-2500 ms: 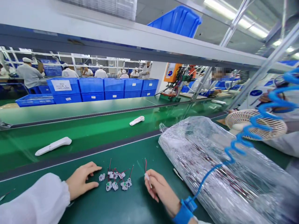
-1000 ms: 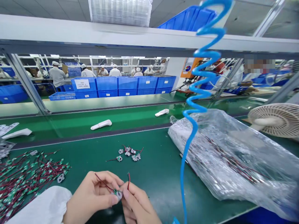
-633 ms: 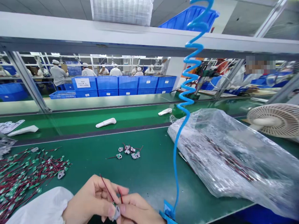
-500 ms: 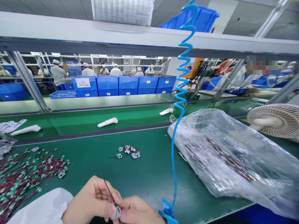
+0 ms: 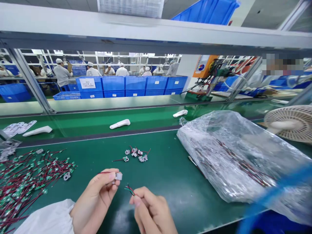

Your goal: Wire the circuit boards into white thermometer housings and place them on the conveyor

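Note:
My left hand (image 5: 99,191) pinches a small grey plastic part (image 5: 118,176), with a dark red wire along its fingers. To the right and slightly lower, my right hand (image 5: 151,208) grips thin wires (image 5: 130,189) whose red, green and dark ends stick out toward the grey part; the two do not touch. Beyond the hands lies a small group of grey parts with wires (image 5: 140,154) on the green table (image 5: 161,169). At the left is a large pile of red wires with small green boards (image 5: 34,175), a loose grey part (image 5: 66,176) at its edge.
A clear plastic bag holding wires (image 5: 234,162) covers the right side, near a fan (image 5: 290,125). White casings (image 5: 120,124) lie on the green belt (image 5: 80,127) behind. A blurred blue hose (image 5: 275,191) crosses the lower right. People work beyond the blue bins (image 5: 113,83).
My hands have moved apart; the left rose with the grey part, now turned sideways. Wire ends now show in my right hand. The blue hose swung right and close to the camera.

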A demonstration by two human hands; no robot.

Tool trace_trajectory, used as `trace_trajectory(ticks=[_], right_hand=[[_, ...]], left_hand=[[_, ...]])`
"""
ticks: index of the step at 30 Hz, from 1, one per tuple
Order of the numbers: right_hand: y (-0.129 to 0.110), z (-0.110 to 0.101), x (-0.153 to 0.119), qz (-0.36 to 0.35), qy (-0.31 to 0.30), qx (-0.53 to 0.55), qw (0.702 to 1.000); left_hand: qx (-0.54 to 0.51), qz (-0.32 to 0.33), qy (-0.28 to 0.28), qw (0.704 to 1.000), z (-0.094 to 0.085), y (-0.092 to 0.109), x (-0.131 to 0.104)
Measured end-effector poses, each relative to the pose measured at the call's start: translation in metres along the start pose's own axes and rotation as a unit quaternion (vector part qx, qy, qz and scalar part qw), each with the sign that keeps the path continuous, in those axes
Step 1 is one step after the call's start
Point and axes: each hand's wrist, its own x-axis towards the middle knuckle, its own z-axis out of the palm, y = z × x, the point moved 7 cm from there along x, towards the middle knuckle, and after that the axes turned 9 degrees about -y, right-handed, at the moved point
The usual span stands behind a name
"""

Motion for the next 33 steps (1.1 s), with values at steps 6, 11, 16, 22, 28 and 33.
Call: trace_trajectory(ticks=[6,11,16,22,28,33], right_hand=[[-0.001,0.010,-0.002,0.097,-0.010,0.245,0.965],[-0.004,0.012,-0.001,0.096,0.019,0.313,0.945],[-0.008,0.015,-0.001,0.076,0.018,0.361,0.929],[-0.012,0.026,0.002,0.073,-0.037,0.433,0.897],[-0.018,0.031,0.001,0.072,-0.073,0.505,0.857],[-0.017,0.031,0.004,0.092,-0.054,0.515,0.850]], left_hand=[[-0.021,-0.029,0.003,0.999,0.012,-0.011,-0.009],[-0.015,-0.048,-0.030,0.998,0.017,-0.017,-0.008],[-0.030,-0.041,-0.038,0.998,0.017,-0.018,-0.007],[-0.013,-0.043,-0.075,0.996,0.017,-0.018,-0.006],[-0.020,-0.057,-0.083,0.995,0.018,-0.020,-0.005],[-0.018,-0.041,-0.083,0.995,0.015,-0.020,-0.006]])
